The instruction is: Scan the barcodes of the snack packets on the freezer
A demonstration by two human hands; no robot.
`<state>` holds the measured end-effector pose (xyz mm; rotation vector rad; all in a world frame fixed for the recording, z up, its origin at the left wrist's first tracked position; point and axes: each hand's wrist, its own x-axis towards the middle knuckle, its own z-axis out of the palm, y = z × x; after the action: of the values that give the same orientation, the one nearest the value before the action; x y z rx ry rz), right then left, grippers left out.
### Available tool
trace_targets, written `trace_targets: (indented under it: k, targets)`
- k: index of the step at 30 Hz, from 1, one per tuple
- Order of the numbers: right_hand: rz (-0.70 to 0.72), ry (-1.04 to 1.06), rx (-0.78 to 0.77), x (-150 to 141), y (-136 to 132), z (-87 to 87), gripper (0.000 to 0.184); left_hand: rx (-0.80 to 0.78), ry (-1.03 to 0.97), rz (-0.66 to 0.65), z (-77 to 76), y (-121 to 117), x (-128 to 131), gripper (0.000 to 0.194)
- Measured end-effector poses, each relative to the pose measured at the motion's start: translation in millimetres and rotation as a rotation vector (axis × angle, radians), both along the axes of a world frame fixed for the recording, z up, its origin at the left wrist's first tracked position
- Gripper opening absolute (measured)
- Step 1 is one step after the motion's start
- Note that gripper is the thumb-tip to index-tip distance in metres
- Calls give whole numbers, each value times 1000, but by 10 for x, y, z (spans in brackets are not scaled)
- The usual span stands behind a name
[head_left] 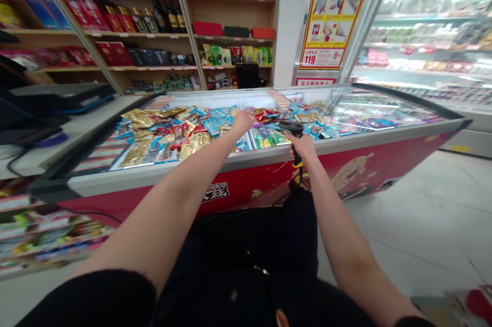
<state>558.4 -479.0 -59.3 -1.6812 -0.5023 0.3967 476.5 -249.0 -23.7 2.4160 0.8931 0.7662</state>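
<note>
Right hand [303, 145], scanner [295, 155] at freezer rim [154, 176]; left hand [243, 122] over snacks [165, 137].

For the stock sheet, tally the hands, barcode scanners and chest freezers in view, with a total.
Hands: 2 (left hand, right hand)
Barcode scanners: 1 (barcode scanner)
Chest freezers: 1 (chest freezer)
Total: 4

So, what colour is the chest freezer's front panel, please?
The front panel is red, best seen in the head view.
</note>
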Motion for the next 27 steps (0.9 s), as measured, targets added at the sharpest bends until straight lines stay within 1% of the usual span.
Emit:
trace_targets:
  k: [2, 4, 8, 9, 11, 14, 19, 23, 27]
  targets:
    - [-17, 18, 12, 64, -66, -28, 23, -8, 40, -62, -80, -129, 150, 17]
    - [-33, 40, 28, 101, -127, -37, 22, 28, 61, -101, -154, -230, 274, 20]
    - [-68, 70, 45, 149, -211, -57, 21, 203, 52, -57, -238, -326, 443, 48]
    - [-74, 69, 41, 163, -220, -70, 21, 231, 75, -48, -247, -327, 468, 50]
    - [-80, 59, 31, 192, -227, -100, 23, 245, 146, -49, -256, -308, 498, 45]
    - [-79, 56, 22, 209, -219, -127, 23, 228, 210, -45, -258, -257, 501, 36]
    - [-61, 66, 12, 136, -181, -92, 22, 238, 209, -59, -235, -218, 440, 30]
    - [-43, 60, -6, 51, -123, -50, 23, 222, 159, -47, -215, -231, 359, 32]
    - [-20, 41, -20, -1, -58, -18, 23, 143, 88, 25, -152, -190, 266, 35]
